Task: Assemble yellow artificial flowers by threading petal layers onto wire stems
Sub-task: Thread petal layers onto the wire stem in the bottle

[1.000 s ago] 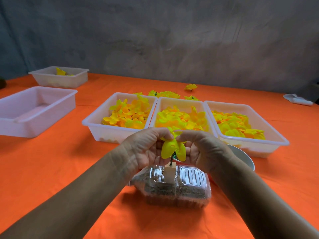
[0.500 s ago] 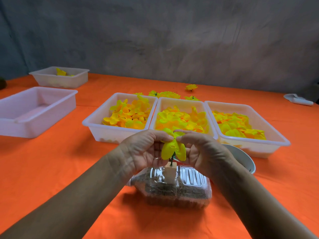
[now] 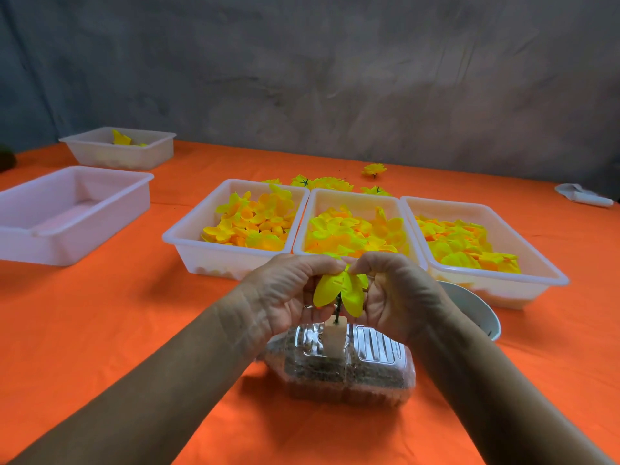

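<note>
Both hands, left [image 3: 288, 290] and right [image 3: 399, 293], pinching petals [image 3: 339, 290] at 6 o'clock of middle tray [image 3: 352, 193], atop stem [image 3: 337, 305] (upright in block [image 3: 333, 340]). Risk: uneven pushing bending stem, tearing petals.

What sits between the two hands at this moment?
In the head view, a yellow petal layer on a dark stem, pinched from both sides by the left hand and right hand.

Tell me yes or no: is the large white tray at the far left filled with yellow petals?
No, the large white tray at the far left shows only its bare inside, while the three trays ahead hold the yellow petals.
</note>
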Demonstrator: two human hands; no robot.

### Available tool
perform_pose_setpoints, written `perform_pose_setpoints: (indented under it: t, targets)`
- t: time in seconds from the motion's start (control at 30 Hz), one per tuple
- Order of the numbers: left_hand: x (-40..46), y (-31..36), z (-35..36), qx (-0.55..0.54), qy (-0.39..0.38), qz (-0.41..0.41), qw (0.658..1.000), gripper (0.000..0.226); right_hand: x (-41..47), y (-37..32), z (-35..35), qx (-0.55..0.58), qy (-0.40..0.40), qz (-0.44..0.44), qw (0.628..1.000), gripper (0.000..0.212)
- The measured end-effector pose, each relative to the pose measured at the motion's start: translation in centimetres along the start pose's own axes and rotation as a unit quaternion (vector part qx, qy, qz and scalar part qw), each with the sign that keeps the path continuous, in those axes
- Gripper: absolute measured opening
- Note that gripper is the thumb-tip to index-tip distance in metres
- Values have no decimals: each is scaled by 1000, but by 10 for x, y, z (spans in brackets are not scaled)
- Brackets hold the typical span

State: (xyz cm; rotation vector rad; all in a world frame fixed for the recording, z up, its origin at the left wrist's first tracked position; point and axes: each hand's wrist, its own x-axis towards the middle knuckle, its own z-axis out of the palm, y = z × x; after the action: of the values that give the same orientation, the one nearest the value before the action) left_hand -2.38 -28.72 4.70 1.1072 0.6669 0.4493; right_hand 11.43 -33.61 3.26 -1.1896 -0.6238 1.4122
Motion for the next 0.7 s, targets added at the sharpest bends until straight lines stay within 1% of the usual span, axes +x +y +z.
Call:
perform_pose_setpoints:
  t: [0.1,0.37,0.53,0.6,0.7]
  targets:
    - [0,0,-1,2,-9,5,1000,21,-3,0,-2,5,6,-6,1000,20]
    - [7,-1,1,21,-44,-14,999,30,-1,-1,0,36,21,17,999,20]
    - [12,-6,-7,1,-45,-10,999,29,-3,0,-1,29,14,-19,999,20]
    - [12,-8,-10,-4,-45,-8,999,31,-7,1,-2,19,-4,-37,999,26]
    - [12,-10,-13,-3,-53,-7,999,28,-11,2,-4,2,-25,-44,999,46]
